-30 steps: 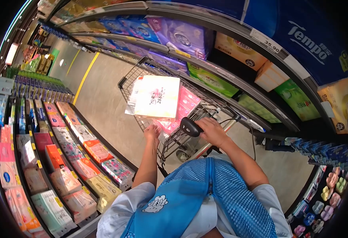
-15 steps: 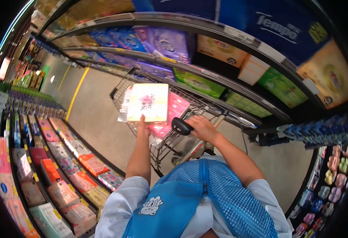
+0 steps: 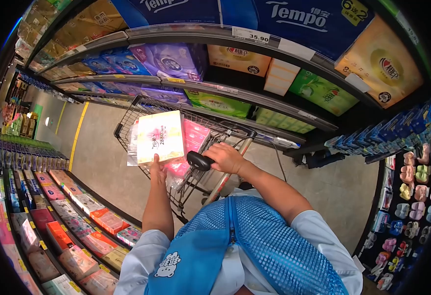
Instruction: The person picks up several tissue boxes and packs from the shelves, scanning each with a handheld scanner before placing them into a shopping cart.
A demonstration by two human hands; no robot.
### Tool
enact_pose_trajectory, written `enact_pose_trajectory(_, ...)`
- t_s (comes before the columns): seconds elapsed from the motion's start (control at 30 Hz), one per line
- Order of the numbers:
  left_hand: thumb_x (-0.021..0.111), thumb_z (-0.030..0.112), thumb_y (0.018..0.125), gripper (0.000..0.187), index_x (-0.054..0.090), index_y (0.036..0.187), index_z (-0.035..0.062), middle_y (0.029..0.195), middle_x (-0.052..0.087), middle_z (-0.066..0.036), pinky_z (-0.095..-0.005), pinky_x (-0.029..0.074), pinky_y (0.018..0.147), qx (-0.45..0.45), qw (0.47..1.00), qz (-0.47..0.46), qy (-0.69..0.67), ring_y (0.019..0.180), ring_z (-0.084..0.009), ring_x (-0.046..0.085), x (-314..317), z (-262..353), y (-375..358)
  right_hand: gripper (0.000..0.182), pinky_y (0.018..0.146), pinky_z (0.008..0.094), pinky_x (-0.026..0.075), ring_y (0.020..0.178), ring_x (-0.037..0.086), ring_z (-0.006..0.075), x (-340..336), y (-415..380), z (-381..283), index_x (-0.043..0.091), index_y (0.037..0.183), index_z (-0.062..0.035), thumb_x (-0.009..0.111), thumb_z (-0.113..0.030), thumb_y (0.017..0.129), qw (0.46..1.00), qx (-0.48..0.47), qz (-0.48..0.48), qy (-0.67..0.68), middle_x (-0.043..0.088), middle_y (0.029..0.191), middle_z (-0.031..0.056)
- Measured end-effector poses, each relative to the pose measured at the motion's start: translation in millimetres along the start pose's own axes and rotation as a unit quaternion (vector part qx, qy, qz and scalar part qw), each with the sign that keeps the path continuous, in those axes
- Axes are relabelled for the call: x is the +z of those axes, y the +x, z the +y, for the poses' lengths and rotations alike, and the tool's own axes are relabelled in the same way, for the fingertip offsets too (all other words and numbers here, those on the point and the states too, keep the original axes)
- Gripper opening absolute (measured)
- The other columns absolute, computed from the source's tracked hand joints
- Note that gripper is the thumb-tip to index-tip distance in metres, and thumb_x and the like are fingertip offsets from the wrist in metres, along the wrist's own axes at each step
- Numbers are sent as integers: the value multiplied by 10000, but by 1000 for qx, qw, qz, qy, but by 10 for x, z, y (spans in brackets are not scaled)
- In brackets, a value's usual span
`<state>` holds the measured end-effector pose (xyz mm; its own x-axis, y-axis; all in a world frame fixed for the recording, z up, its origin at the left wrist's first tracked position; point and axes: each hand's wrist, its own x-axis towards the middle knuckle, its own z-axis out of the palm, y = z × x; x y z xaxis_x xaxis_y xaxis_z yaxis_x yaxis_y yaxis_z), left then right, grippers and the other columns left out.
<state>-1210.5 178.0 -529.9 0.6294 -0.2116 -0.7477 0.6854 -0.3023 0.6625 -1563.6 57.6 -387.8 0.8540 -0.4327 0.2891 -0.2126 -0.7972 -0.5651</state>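
Observation:
My left hand (image 3: 157, 169) grips the near edge of a cream-coloured tissue pack (image 3: 160, 135) printed "2880", thumb on top and the other fingers hidden beneath. The pack is over a wire shopping cart (image 3: 122, 129), beside a pink pack (image 3: 195, 135) in the cart. Clear plastic wrap shows at the pack's left side. My right hand (image 3: 225, 158) is closed around a black handheld device (image 3: 200, 161) with a rounded head, which points toward the packs. Behind that hand runs the cart's handle bar (image 3: 221, 184). The device's grip is covered by my fingers.
Shelves of packaged tissues, with a blue Tempo pack (image 3: 299, 22), rise just beyond the cart. A low slanted display (image 3: 78, 206) of tissue packs stands at left. Slippers (image 3: 407, 189) hang at right. Grey floor (image 3: 102, 152) with yellow lines (image 3: 79, 135) stretches left of the cart.
The view has shifted, so the cart, pack and both hands appear further left. Both hands keep their holds, and the pack stays over the cart.

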Motion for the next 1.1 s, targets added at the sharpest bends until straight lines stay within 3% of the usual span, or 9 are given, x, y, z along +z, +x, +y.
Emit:
enact_pose_trajectory(0.23,808,567,843,677,589,1363,192,1281,586,-61,-426,374,951,38,999,-27,-4,1117,-227,485,-10,-129,-220,448,988,407,465,1084,619,247,-48,13,-26,663,1172,-133,803,-173,748,1000,16,3,13,661,1054,49)
enact_pose_trajectory(0.53,874,416,820,470,637,1174,217,1008,610,10,-309,447,738,8,995,-48,-92,794,-138,526,-58,-237,-396,432,980,422,484,1056,629,277,-108,72,-93,677,1164,-124,776,-133,744,999,35,-17,4,667,1033,62)
enact_pose_trajectory(0.67,875,364,815,516,628,1232,186,944,631,3,-335,484,683,2,993,-16,-118,710,-159,520,-18,-243,-412,435,987,428,485,1062,632,287,-104,72,-90,672,1168,-121,775,-135,746,999,39,-21,3,666,1036,78)
enact_pose_trajectory(0.77,858,313,828,585,587,1311,127,1077,666,-54,-426,542,712,3,987,-57,-150,796,-223,611,-83,-265,-224,432,987,430,486,1065,633,293,-105,65,-89,669,1164,-119,774,-139,746,999,39,-18,2,668,1038,83)
enact_pose_trajectory(0.87,833,273,845,589,575,1336,78,1211,677,-134,-516,581,796,8,971,-124,-203,995,-321,681,-153,-183,-255,427,942,428,497,1028,644,305,-91,67,-78,672,1139,-103,774,-113,724,1000,28,8,-1,675,1015,90)
enact_pose_trajectory(0.97,809,267,867,623,542,1385,45,1312,648,-205,-578,581,864,78,963,-124,-226,1166,-394,659,-198,-75,-341,425,917,427,502,1008,649,311,-85,67,-78,672,1127,-95,775,-101,715,1000,24,20,0,677,1000,93)
enact_pose_trajectory(1.1,773,262,905,651,492,1442,23,1356,626,-206,-621,563,899,99,951,-148,-254,1187,-412,648,-341,132,-387,424,912,428,504,1008,648,314,-83,67,-82,671,1126,-93,777,-105,716,999,27,19,11,677,999,97)
